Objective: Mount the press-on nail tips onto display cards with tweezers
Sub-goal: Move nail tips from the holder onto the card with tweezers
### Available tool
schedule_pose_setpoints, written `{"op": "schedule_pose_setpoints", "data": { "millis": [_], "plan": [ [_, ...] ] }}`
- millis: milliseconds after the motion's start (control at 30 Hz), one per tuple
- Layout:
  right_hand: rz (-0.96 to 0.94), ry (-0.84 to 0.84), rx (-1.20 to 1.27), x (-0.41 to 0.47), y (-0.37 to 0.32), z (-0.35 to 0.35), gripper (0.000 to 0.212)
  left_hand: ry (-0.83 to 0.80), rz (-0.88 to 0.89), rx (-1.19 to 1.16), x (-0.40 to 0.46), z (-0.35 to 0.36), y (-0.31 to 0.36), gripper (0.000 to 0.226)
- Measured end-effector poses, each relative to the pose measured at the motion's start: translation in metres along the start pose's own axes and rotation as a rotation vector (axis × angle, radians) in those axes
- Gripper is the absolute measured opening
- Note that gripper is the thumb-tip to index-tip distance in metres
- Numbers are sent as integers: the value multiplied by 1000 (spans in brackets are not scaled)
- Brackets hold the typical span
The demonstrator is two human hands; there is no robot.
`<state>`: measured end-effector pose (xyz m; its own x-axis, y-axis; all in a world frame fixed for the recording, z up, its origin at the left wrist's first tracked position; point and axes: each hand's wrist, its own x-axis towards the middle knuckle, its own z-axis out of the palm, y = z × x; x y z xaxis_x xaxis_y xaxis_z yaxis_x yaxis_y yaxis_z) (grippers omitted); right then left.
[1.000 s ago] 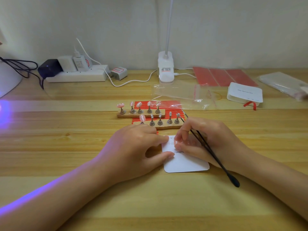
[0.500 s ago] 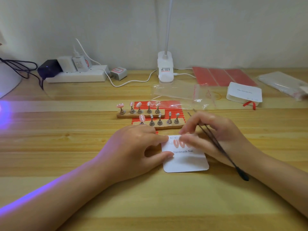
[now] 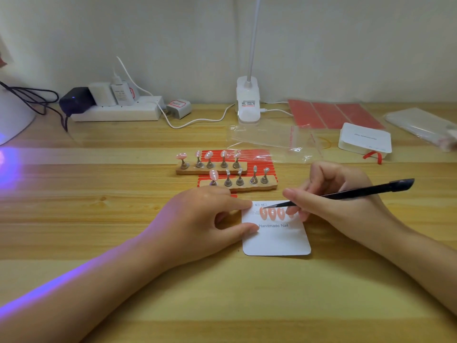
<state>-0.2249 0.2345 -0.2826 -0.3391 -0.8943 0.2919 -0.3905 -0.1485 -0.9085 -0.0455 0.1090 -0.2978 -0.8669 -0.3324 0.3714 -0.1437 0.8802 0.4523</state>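
Left hand [image 3: 197, 219] pressing white display card [image 3: 277, 240] at frame centre, right hand [image 3: 338, 206] holding black tweezers [image 3: 346, 194], tip at pink nail tips [image 3: 272, 213], wooden stands [image 3: 237, 180] above

Both forearms bare, no sleeves, rings or watch.

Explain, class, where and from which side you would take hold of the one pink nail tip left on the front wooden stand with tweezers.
Take the pink nail tip by its two long side edges, near the top, coming from above and the front. It stands on the leftmost peg of the front stand, leaning slightly back, so its sides are free. The back stand crowds the rear, and the left hand lies close below.
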Motion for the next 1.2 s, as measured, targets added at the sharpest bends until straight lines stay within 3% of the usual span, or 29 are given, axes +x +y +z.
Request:
{"op": "schedule_pose_setpoints", "data": {
  "millis": [133, 300, 933, 1100, 1200],
  "plan": [
    [-33, -30, -22, 0, 3, -1, 27, -7, -23, -19, 0, -1, 0, 47],
    [-91, -63, -80, 0, 6, 1, 43, -14, -52, -13, 0, -1, -1, 42],
    [-264, -104, -168, -1, 13, 1, 38, -5, -63, -29, 0, 0, 1, 41],
    [-257, -102, -157, -1, 14, 2, 39, 29, 9, -2, 0, -2, 3, 40],
    [-245, -103, -160, -2, 13, 2, 40, 152, 71, -17, 1, -10, 6, 33]
  ]
}}
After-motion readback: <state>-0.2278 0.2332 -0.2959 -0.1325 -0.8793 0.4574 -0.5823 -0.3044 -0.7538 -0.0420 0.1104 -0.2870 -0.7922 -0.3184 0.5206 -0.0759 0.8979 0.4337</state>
